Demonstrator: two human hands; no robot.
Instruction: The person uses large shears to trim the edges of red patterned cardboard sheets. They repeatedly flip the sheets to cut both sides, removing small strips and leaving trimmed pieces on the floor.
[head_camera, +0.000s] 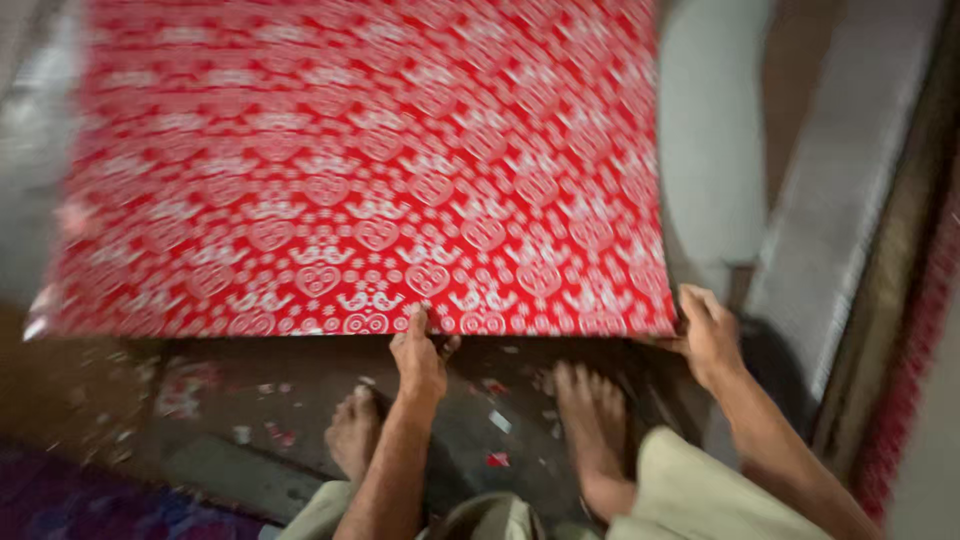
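A large red sheet (360, 170) with a repeated white heart and bird pattern fills the upper part of the head view. My left hand (420, 355) grips its near edge around the middle. My right hand (708, 335) holds the near right corner of the same sheet. The sheet is lifted a little and blurred from motion. Below its edge I see my two bare feet (590, 430) on a dark floor.
Small scraps of red and white paper (497, 460) lie scattered on the dark floor. A pale grey rounded slab (710, 150) and a long grey strip (850, 190) run along the right. A red patterned edge (915, 340) shows at far right.
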